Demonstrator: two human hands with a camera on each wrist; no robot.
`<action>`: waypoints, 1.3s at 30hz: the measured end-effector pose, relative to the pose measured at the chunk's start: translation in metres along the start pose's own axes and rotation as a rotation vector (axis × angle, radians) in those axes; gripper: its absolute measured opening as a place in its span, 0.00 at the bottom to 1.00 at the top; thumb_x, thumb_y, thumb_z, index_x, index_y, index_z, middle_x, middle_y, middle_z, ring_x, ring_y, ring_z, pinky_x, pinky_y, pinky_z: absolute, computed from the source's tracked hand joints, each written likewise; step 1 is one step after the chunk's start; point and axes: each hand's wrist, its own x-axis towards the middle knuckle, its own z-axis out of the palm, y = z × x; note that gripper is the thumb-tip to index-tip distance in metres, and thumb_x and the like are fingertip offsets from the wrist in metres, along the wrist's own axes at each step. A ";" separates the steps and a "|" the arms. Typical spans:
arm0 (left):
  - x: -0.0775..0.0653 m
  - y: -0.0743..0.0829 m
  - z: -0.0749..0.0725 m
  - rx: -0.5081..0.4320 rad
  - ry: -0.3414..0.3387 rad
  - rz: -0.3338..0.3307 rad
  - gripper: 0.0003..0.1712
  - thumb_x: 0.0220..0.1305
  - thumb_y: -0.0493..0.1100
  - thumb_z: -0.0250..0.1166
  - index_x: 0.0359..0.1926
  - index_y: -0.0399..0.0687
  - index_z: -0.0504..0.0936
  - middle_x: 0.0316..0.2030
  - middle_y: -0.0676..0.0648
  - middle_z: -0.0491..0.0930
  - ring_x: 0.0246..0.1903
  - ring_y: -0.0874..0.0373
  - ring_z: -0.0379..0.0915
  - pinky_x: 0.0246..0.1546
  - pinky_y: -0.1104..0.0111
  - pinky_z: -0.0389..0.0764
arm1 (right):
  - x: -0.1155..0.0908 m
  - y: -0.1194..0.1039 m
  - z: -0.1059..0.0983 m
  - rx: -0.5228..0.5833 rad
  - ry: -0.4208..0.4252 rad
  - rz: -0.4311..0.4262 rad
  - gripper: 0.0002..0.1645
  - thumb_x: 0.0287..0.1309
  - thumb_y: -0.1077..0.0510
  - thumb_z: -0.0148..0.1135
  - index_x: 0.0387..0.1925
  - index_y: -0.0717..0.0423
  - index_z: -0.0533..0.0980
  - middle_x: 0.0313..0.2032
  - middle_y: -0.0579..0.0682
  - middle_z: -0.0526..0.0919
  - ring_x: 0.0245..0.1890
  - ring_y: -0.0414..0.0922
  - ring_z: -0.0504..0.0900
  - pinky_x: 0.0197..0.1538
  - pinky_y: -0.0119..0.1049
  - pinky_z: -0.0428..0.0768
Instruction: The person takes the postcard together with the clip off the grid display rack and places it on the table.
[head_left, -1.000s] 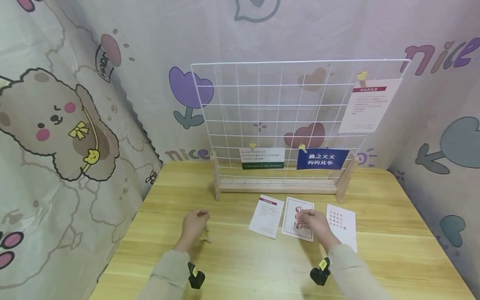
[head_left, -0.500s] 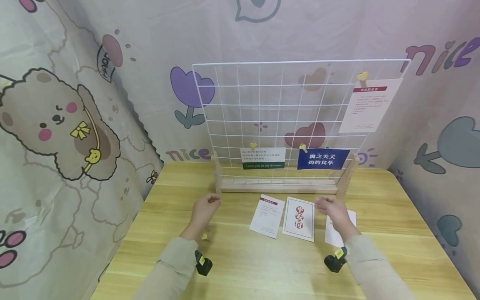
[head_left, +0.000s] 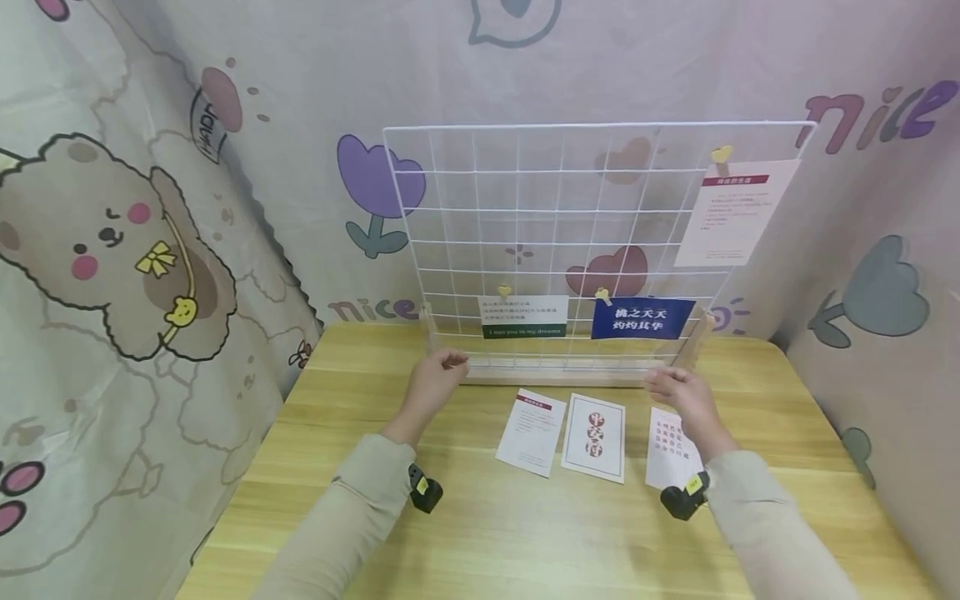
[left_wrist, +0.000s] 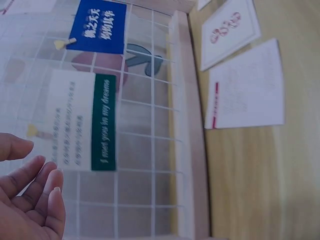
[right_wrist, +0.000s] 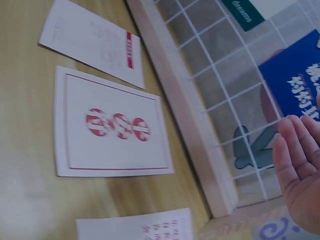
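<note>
My left hand [head_left: 435, 382] hovers by the lower left of the white wire grid [head_left: 517, 208]. In the left wrist view its thumb and loosely bent fingers are apart, with nothing between them. My right hand [head_left: 686, 398] is in the air near the grid's lower right; its fingers are extended and hold nothing in the right wrist view. On the grid hang a white-and-green card [head_left: 523, 317], a blue card [head_left: 642, 318] and a larger white card [head_left: 737, 212], each with a yellow heart clip, such as the upper clip [head_left: 722, 154].
Three cards lie on the wooden table [head_left: 525, 533]: a red-headed card [head_left: 531, 432], a card with red round characters [head_left: 594, 437], and a text card [head_left: 667, 446] below my right hand. A wooden base [head_left: 555, 375] supports the grid. Printed curtains surround the table.
Both hands have moved forward toward the grid base, the left also rightward. The right hand has left the middle card and shifted right. Clips on the table near the left hand are now hidden.
</note>
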 end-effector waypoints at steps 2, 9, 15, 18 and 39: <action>0.004 0.007 0.001 0.019 -0.002 0.019 0.13 0.56 0.44 0.57 0.41 0.45 0.77 0.38 0.49 0.75 0.37 0.55 0.69 0.35 0.63 0.73 | 0.009 0.004 -0.007 0.018 0.011 -0.008 0.18 0.50 0.51 0.59 0.43 0.54 0.74 0.36 0.48 0.80 0.35 0.42 0.79 0.36 0.31 0.76; 0.017 0.031 0.010 0.013 -0.031 0.061 0.13 0.54 0.43 0.58 0.40 0.44 0.76 0.36 0.50 0.76 0.38 0.56 0.70 0.36 0.67 0.73 | -0.015 -0.068 -0.001 0.039 -0.037 0.015 0.18 0.54 0.57 0.56 0.45 0.64 0.71 0.37 0.54 0.79 0.37 0.45 0.79 0.40 0.35 0.76; 0.025 0.054 0.016 -0.003 -0.065 0.099 0.13 0.55 0.43 0.58 0.42 0.45 0.76 0.38 0.52 0.75 0.41 0.58 0.69 0.40 0.68 0.71 | 0.041 0.002 -0.042 -0.046 0.093 -0.003 0.26 0.47 0.45 0.60 0.47 0.53 0.72 0.41 0.51 0.78 0.38 0.45 0.78 0.37 0.32 0.76; 0.029 0.065 0.018 -0.015 -0.080 0.148 0.13 0.56 0.42 0.58 0.43 0.43 0.75 0.38 0.51 0.75 0.41 0.57 0.69 0.41 0.68 0.71 | 0.062 0.020 -0.056 -0.021 0.124 -0.040 0.29 0.46 0.46 0.61 0.48 0.58 0.71 0.42 0.56 0.77 0.39 0.51 0.78 0.36 0.35 0.76; 0.048 0.133 0.043 0.001 -0.177 0.244 0.15 0.57 0.46 0.58 0.46 0.51 0.73 0.41 0.55 0.74 0.42 0.63 0.68 0.39 0.72 0.71 | 0.074 -0.047 -0.092 0.241 0.052 -0.113 0.16 0.49 0.62 0.60 0.43 0.59 0.75 0.36 0.54 0.80 0.35 0.48 0.80 0.34 0.36 0.77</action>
